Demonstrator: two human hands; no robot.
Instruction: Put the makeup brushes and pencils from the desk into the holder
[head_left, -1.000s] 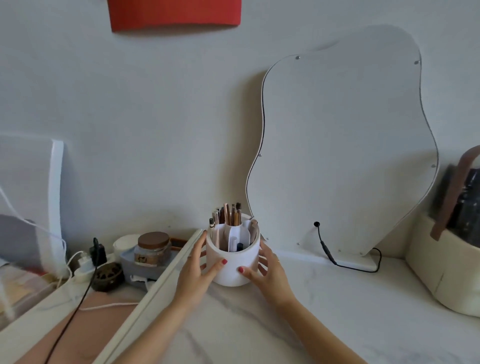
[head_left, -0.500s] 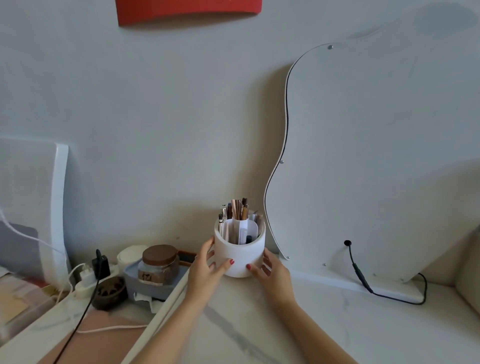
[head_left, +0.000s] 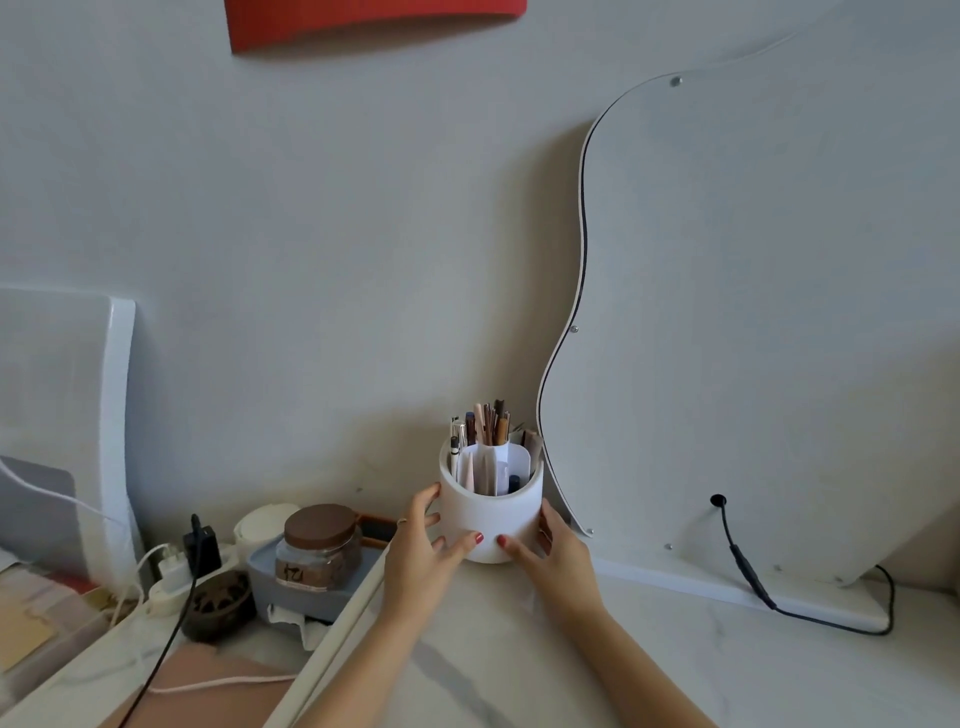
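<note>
Item: holder (head_left: 491, 519) — one, white, upright on the desk (head_left: 675, 649) beside the mirror back (head_left: 753, 338). My left hand (head_left: 423, 551) and right hand (head_left: 553, 551), two, curl round its wall. Best slid level, evenly squeezed (top-heavy). Brushes and pencils (head_left: 488, 423): about ten inside, uncertain.

White round holder (head_left: 491, 525) standing upright on the marble surface (head_left: 675, 670), brushes and pencils (head_left: 488, 423) sticking up from what look like inner compartments.

matt white holder (head_left: 491, 519), glossy marble desk (head_left: 675, 670)
</note>
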